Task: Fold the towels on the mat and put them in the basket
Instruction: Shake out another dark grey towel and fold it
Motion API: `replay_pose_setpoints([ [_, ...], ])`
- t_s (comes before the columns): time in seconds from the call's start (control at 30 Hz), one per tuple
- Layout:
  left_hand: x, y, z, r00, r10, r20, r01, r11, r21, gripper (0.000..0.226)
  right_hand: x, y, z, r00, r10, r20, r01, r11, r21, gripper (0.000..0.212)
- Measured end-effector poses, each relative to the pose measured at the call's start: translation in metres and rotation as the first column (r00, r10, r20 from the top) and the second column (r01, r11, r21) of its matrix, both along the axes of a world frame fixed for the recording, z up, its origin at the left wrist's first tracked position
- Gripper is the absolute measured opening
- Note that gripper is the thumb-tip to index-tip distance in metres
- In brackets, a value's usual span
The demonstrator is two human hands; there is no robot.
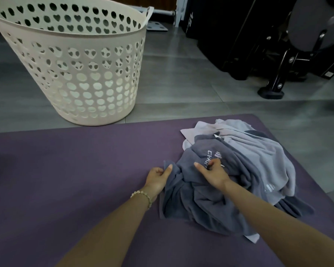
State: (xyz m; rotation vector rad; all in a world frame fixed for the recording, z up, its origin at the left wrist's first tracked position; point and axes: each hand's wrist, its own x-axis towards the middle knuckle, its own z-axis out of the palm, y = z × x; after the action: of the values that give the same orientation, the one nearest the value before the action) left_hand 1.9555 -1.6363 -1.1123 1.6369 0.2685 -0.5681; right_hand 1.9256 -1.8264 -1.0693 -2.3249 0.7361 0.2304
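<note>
Both forearms reach across the purple mat; the left hand pinches a corner of the dark grey towel while the right hand grips a fold of it, atop the crumpled pile. Likely step: separating one towel. Next it needs pulling clear and spreading flat, with the basket waiting just beyond the mat

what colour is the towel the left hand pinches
The towel is dark slate grey with pale lettering, clearest in the head view.

Mat bare left of towel heap; basket mouth open beyond.
</note>
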Motion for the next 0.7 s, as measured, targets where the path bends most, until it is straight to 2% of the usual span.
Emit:
replay_pose_setpoints([
  [0.07,0.002,0.009,0.008,0.999,-0.045,-0.015,0.044,0.998,-0.043,0.038,0.004,0.005,-0.005,1.0,-0.007,-0.015,0.009,0.994,0.112,0.066],
  [0.13,0.002,0.024,0.021,0.997,-0.078,0.003,0.078,0.996,-0.036,0.041,0.008,0.014,-0.003,0.998,0.042,-0.053,-0.032,0.982,0.184,0.053],
  [0.23,0.003,0.054,0.033,0.992,-0.094,0.086,0.094,0.996,-0.003,0.044,0.014,0.028,0.006,0.989,0.091,-0.117,-0.058,0.964,0.258,0.065],
  [0.3,0.001,0.079,0.042,0.988,-0.078,0.131,0.078,0.997,0.001,0.042,0.014,0.042,0.016,0.981,0.157,-0.111,-0.114,0.939,0.323,0.054],
  [0.4,-0.005,0.121,0.056,0.983,0.038,0.178,-0.034,0.999,-0.026,0.039,0.016,0.074,0.024,0.963,0.261,-0.074,-0.209,0.888,0.409,0.042],
  [0.5,-0.009,0.172,0.069,0.958,0.204,0.202,-0.204,0.979,-0.022,0.039,0.022,0.11,0.023,0.96,0.279,0.01,-0.25,0.844,0.474,0.036],
  [0.57,-0.018,0.214,0.072,0.922,0.251,0.293,-0.279,0.959,0.057,0.033,0.025,0.135,0.026,0.953,0.301,0.023,-0.272,0.824,0.497,0.029],
  [0.63,-0.031,0.257,0.063,0.894,0.192,0.404,-0.312,0.915,0.255,0.037,0.025,0.162,0.029,0.931,0.365,0.021,-0.33,0.817,0.473,0.024],
  [0.7,-0.046,0.294,0.048,0.911,0.132,0.39,-0.288,0.881,0.376,0.04,0.023,0.191,0.025,0.903,0.43,-0.011,-0.382,0.813,0.439,0.025],
])
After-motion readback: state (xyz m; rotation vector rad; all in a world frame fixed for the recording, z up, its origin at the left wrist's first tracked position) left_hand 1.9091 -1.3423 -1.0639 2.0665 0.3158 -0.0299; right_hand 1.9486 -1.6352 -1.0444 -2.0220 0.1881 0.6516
